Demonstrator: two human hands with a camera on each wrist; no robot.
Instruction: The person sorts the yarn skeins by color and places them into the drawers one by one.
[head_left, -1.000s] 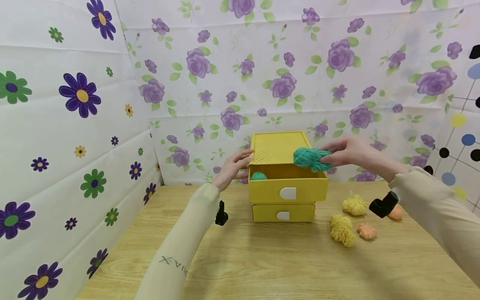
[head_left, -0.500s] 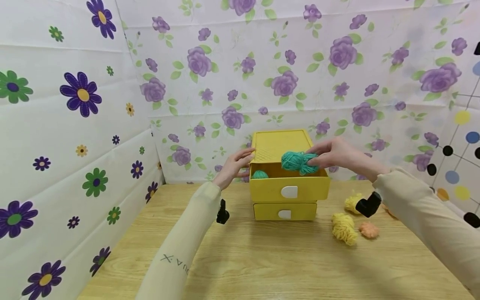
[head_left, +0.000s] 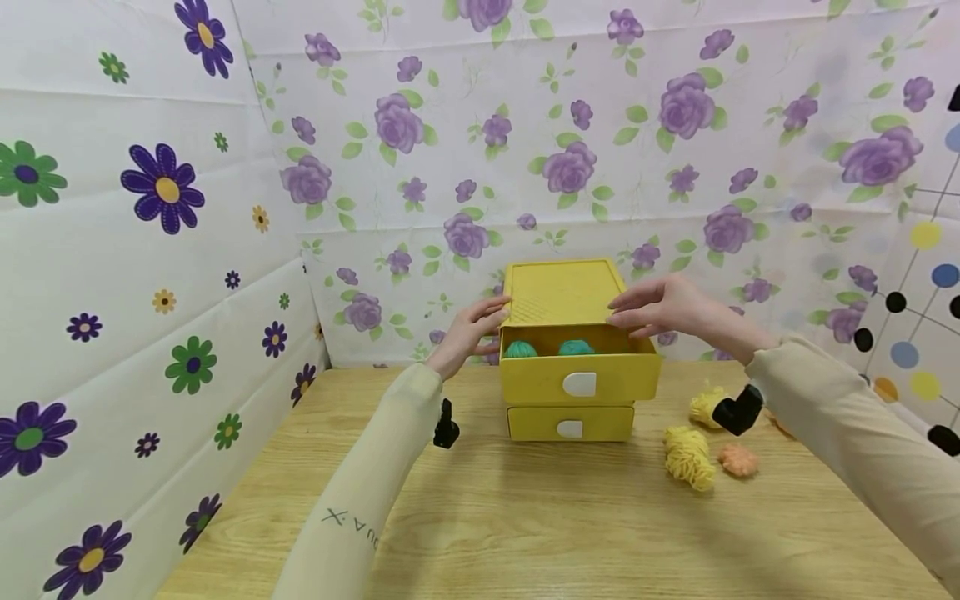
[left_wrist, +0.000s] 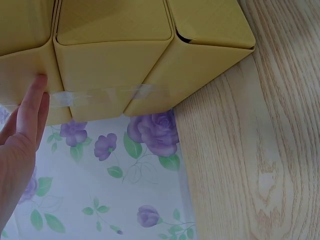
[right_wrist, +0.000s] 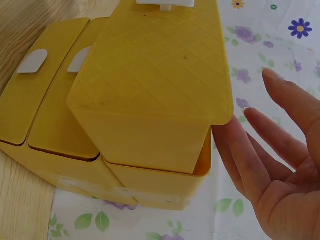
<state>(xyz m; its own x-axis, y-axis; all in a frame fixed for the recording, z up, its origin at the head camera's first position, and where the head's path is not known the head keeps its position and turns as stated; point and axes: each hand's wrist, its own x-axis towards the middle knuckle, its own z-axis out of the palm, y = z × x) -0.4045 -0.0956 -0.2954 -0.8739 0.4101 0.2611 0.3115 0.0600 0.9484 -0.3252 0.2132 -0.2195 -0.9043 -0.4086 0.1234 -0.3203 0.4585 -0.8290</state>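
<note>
two teal yarn skeins lie in the pulled-out top drawer (head_left: 540,382) of a yellow three-drawer cabinet (head_left: 564,292), which stands near the far edge of the wooden bench (head_left: 570,517). the left teal skein (head_left: 520,349) sits against the drawer's left wall; the right teal skein (head_left: 576,347) is near its middle, just behind the front panel, and both are partly hidden by that panel. the left hand (head_left: 468,333) is released – fingers fairly straight, fingertips touching the cabinet's left side by the top compartment. the right hand (head_left: 671,308) is released too, fingers loosely bent and apart from the thumb, over the right side of the top drawer; whether a fingertip touches the drawer, i cannot tell. the middle drawer (right_wrist: 62,112) and bottom drawer (head_left: 532,423) are pushed in. white tabs mark the drawer fronts, and clear tape (left_wrist: 145,91) runs across the cabinet's side.

right of the cabinet, toward the bench's right edge, lie two yellow skeins – the front yellow skein (head_left: 688,458) just beside a peach skein (head_left: 738,460), the rear yellow skein (head_left: 705,407) nearer the far edge. another peach piece (head_left: 780,426) is mostly covered by the right sleeve (head_left: 847,433). a purple-rose sheet (head_left: 450,125) hangs behind the bench.
</note>
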